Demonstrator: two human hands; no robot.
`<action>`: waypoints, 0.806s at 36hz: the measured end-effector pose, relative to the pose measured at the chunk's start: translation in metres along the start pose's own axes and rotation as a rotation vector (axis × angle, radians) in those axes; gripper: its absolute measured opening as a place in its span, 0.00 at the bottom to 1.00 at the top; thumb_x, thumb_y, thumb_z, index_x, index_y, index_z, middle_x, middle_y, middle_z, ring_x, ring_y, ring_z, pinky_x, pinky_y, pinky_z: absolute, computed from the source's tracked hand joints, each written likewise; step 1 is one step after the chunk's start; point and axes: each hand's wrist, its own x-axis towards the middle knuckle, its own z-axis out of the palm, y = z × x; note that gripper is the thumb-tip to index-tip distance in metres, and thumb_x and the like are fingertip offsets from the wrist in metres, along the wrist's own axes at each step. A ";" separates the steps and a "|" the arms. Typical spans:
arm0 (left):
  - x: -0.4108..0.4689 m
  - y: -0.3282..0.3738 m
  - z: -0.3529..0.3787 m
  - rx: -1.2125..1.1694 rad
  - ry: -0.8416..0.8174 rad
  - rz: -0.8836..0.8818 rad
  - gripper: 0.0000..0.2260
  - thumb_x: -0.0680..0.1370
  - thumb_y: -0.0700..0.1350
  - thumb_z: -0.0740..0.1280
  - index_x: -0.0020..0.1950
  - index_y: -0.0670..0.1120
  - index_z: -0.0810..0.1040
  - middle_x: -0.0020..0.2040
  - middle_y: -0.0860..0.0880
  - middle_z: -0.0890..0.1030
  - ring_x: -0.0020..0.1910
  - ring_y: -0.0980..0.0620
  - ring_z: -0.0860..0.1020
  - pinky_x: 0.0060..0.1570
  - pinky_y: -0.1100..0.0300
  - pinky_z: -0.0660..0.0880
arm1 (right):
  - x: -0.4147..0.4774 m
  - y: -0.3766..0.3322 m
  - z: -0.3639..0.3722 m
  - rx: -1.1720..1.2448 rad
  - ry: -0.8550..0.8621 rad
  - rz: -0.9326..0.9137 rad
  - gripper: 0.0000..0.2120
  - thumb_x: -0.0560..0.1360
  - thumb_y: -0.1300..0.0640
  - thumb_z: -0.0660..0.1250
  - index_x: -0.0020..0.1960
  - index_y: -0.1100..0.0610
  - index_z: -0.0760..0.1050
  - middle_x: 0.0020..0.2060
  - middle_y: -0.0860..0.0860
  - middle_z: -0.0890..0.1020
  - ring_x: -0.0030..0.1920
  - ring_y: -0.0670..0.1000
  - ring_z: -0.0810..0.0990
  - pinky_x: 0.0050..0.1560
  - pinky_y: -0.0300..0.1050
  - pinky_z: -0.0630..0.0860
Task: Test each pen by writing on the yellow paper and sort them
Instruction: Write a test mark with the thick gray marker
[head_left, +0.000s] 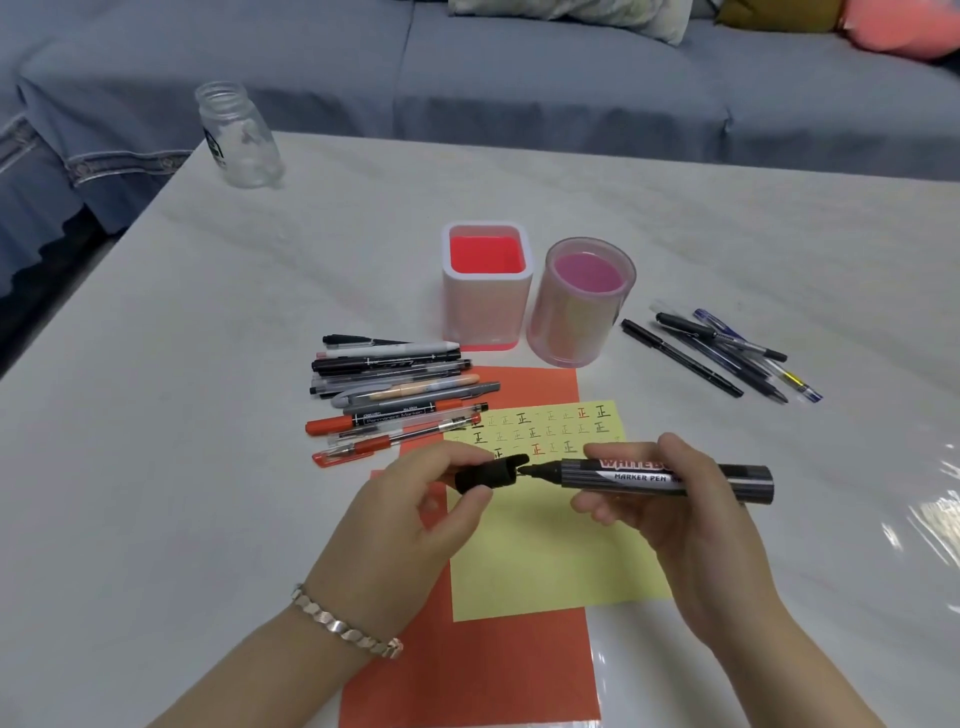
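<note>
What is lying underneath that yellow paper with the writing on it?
An orange sheet lies under the yellow paper, showing past its top, left and bottom edges, and rests on the white table. Whether anything else hides beneath cannot be seen.

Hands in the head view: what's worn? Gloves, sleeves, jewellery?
No gloves, and no sleeves on the forearms as far as the frame shows. The left hand has a silver-toned bracelet of flat, angular metal links at the wrist. The right hand and its wrist carry nothing. No rings or watch are visible on either.
</note>
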 end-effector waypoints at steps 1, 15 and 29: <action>0.000 0.001 0.001 0.005 -0.007 0.007 0.14 0.74 0.43 0.67 0.44 0.65 0.73 0.42 0.59 0.78 0.37 0.55 0.73 0.38 0.67 0.71 | 0.000 0.000 0.000 -0.017 0.001 -0.003 0.19 0.68 0.48 0.58 0.36 0.58 0.84 0.29 0.63 0.82 0.29 0.53 0.77 0.34 0.38 0.76; 0.012 0.026 0.022 0.097 -0.346 0.144 0.07 0.80 0.50 0.55 0.44 0.60 0.62 0.36 0.58 0.69 0.36 0.65 0.68 0.33 0.69 0.64 | 0.003 0.002 0.000 -0.108 0.121 -0.110 0.13 0.67 0.55 0.55 0.25 0.54 0.67 0.15 0.52 0.67 0.19 0.51 0.61 0.23 0.39 0.60; 0.048 0.028 0.035 -0.309 -0.538 -0.232 0.12 0.79 0.45 0.61 0.36 0.50 0.76 0.24 0.56 0.68 0.23 0.59 0.65 0.26 0.67 0.64 | 0.025 0.001 -0.028 -0.208 -0.067 -0.082 0.12 0.70 0.54 0.58 0.29 0.55 0.73 0.19 0.51 0.73 0.20 0.48 0.64 0.24 0.37 0.62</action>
